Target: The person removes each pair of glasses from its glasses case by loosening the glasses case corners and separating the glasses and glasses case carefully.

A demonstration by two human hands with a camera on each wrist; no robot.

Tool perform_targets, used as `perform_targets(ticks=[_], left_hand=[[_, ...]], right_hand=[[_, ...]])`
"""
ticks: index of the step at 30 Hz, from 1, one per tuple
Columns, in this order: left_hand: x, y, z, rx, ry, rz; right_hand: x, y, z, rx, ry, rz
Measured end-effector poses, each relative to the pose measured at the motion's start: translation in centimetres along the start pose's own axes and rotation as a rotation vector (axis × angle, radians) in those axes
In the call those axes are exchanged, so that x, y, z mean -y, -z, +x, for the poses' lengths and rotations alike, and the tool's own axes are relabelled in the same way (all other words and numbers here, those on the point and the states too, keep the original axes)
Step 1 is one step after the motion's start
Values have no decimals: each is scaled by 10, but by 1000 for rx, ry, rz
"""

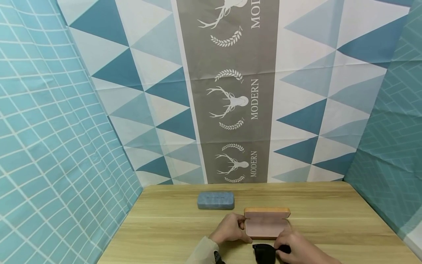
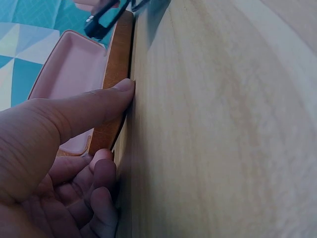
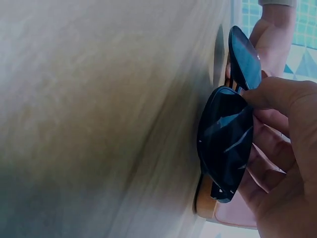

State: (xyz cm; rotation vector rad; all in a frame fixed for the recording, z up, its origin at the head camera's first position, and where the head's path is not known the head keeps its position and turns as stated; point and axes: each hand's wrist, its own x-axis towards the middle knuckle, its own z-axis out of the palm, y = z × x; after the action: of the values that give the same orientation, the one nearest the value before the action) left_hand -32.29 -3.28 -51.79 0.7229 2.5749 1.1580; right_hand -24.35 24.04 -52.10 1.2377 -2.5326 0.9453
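A tan eyeglass case [image 1: 262, 228] with a pink lining lies on the table, its lid raised at the back. My left hand [image 1: 230, 229] grips the case's left end, thumb [image 2: 106, 103] along the front wall and the other fingers curled at the side. Just in front of the case, my right hand [image 1: 298, 247] pinches a pair of black sunglasses [image 3: 225, 139] by the bridge, between the two dark lenses. In the right wrist view the sunglasses partly hide the case. Inside the case only the pink lining shows.
A closed blue-grey case [image 1: 215, 201] lies farther back to the left on the wooden table [image 1: 165, 227]. Patterned cloth [image 1: 230, 110] hangs along the table's back edge, and tiled-print cloth [image 1: 49, 128] covers the left side. A dark band [image 1: 218, 257] circles my left wrist.
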Motion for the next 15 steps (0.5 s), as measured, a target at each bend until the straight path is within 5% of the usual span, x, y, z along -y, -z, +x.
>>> perform_targets(ticks=[15], left_hand=[[1, 1, 2, 11, 5, -8]], right_hand=[[-4, -7, 1, 72, -29, 12]])
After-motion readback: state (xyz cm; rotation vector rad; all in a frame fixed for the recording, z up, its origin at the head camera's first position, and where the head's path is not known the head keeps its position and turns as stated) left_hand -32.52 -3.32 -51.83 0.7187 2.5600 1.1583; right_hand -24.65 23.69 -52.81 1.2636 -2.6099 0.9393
